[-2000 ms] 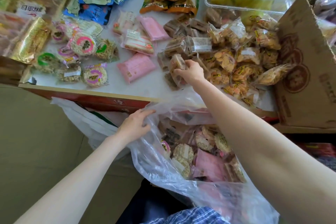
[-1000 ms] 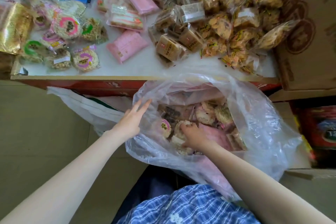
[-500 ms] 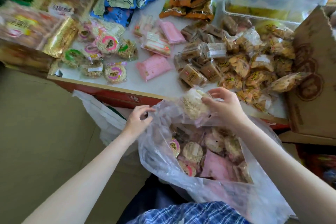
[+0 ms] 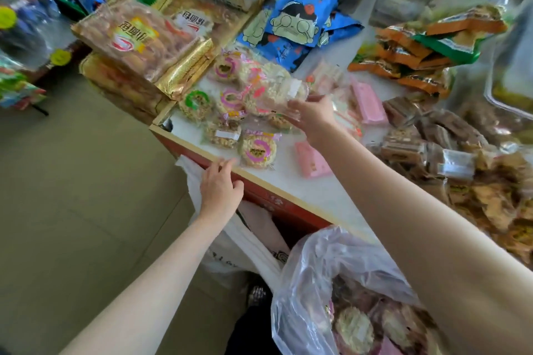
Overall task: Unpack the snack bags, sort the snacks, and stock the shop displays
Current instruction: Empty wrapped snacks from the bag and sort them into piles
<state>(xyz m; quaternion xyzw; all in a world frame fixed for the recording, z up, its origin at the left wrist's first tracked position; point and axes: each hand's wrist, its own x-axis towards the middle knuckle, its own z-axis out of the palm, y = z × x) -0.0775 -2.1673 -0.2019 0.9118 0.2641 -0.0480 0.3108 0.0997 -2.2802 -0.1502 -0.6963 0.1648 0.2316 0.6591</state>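
Right hand (image 4: 313, 117) pinching a wrapped rice cake (image 4: 278, 92) above round cakes (image 4: 230, 112) on the table (image 4: 300, 190), left hand (image 4: 220, 189) fingers curled on the table edge, holding nothing, clear bag (image 4: 323, 277) below.

— Where is the camera?
— On my head, one wide view, looking forward and down over my arms.
— How close?
— Near: the counter (image 4: 302, 193) edge and clear bag (image 4: 326, 268) lie right below me.

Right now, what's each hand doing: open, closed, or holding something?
Left hand: open, fingers resting on the table edge.
Right hand: grip closed on a clear-wrapped round snack pack above the round cakes.
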